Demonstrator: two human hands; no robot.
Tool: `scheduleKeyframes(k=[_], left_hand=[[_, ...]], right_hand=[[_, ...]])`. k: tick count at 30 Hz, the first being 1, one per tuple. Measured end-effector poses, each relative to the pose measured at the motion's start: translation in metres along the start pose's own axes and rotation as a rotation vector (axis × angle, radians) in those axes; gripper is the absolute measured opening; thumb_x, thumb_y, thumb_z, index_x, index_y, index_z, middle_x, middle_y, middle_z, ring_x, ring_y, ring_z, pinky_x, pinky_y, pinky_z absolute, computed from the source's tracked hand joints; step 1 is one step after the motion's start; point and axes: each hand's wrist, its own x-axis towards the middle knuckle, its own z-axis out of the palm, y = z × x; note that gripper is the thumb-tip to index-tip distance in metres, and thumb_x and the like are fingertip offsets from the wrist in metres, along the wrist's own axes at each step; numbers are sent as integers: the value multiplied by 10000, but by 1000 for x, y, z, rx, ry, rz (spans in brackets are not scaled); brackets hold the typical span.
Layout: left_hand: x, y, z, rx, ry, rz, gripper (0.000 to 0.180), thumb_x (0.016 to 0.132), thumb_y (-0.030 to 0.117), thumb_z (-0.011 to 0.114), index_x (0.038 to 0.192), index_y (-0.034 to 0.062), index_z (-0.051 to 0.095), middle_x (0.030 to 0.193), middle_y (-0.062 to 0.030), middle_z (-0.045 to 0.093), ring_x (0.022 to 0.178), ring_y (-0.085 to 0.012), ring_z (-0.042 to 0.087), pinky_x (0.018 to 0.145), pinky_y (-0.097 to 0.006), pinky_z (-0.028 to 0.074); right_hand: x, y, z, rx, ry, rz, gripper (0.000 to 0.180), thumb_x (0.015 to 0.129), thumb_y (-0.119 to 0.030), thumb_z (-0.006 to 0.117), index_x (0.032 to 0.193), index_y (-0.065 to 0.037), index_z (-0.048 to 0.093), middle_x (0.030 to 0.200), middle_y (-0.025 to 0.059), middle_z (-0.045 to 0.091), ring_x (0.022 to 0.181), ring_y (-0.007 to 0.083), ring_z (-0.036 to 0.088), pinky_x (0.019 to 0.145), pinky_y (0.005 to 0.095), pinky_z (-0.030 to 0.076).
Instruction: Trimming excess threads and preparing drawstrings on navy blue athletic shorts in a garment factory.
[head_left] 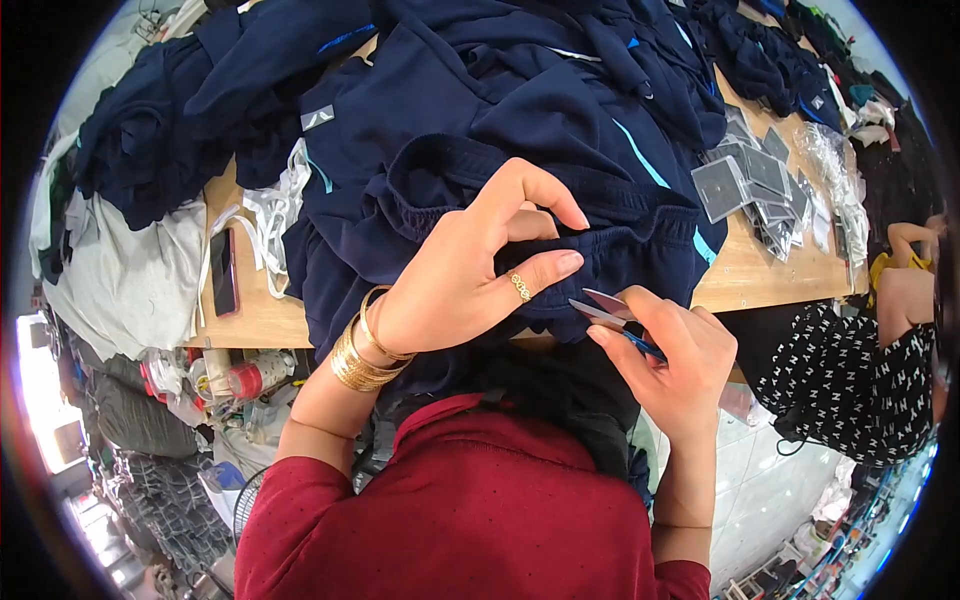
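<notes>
Navy trousers (640, 240) with a gathered elastic waistband and a light blue side stripe lie bunched before me at the table's front edge. Over the waistband hovers my left hand (470, 260), fingers bent, a gap showing between thumb and forefinger. Nothing can be made out in that gap. A ring and several gold bangles are on this hand and wrist. My right hand (675, 355) grips small thread snips (605, 309), their blades apart and pointing left, close to the cloth below the waistband. Its fingers hide most of the blue handle.
More navy garments (400, 80) heap across the wooden table (770, 285). At the right lie grey squares in clear plastic bags (720, 185). A phone (224, 270), white straps (280, 205) and pale cloth (125, 265) are at the left. Another person's bare leg (903, 305) shows far right.
</notes>
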Motion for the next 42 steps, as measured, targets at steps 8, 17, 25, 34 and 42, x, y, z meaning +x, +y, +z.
scheduleKeyframes(k=[8, 17, 25, 34, 42], left_hand=[[1, 2, 2, -50, 51, -15, 288, 813, 15, 649, 1045, 9, 479, 881, -29, 534, 806, -72, 514, 767, -207, 380], [2, 2, 2, 1, 74, 27, 221, 806, 40, 665, 980, -17, 542, 938, -33, 470, 800, -89, 496, 760, -214, 383], [3, 6, 0, -53, 47, -33, 220, 808, 45, 664, 977, -25, 542, 960, -34, 470, 815, -87, 500, 770, -218, 385], [3, 2, -2, 55, 46, 32, 219, 809, 42, 660, 982, -30, 546, 1003, -34, 460, 868, -98, 496, 797, -217, 386], [2, 2, 4, -182, 62, -9, 281, 818, 12, 632, 1066, -13, 503, 1052, -45, 444, 881, -105, 501, 815, -227, 395]], right_hand=[[1, 0, -1, -38, -3, -16, 258, 677, -240, 765, 856, -118, 625, 564, -43, 475, 435, 117, 398, 439, 260, 288], [1, 2, 2, -58, -11, -46, 260, 683, -263, 755, 861, -124, 625, 535, -38, 415, 428, 122, 387, 435, 267, 284], [-1, 4, 5, 218, -11, -1, 277, 675, -247, 770, 861, -95, 632, 591, -29, 553, 433, 116, 450, 442, 246, 288], [1, 1, 0, 149, -41, 63, 255, 699, -220, 760, 868, -78, 633, 620, -9, 587, 437, 122, 468, 433, 247, 297], [0, -1, 0, 132, -95, 90, 246, 710, -229, 753, 870, -85, 635, 627, 9, 597, 441, 138, 483, 435, 251, 321]])
